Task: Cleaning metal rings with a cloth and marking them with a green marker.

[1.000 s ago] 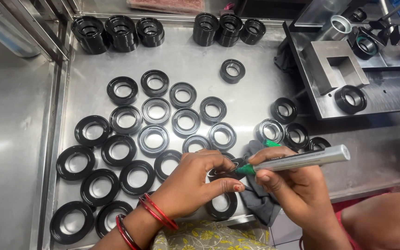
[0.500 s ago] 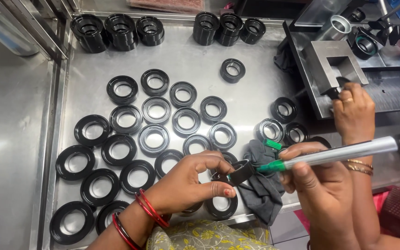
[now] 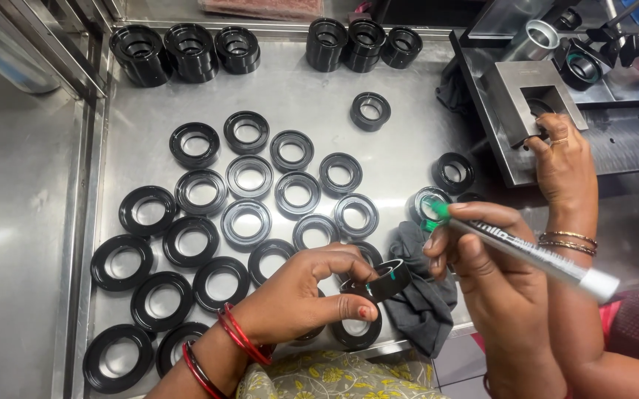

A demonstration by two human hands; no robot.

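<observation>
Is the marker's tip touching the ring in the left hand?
No. The marker in the right hand is lifted away from the ring.
</observation>
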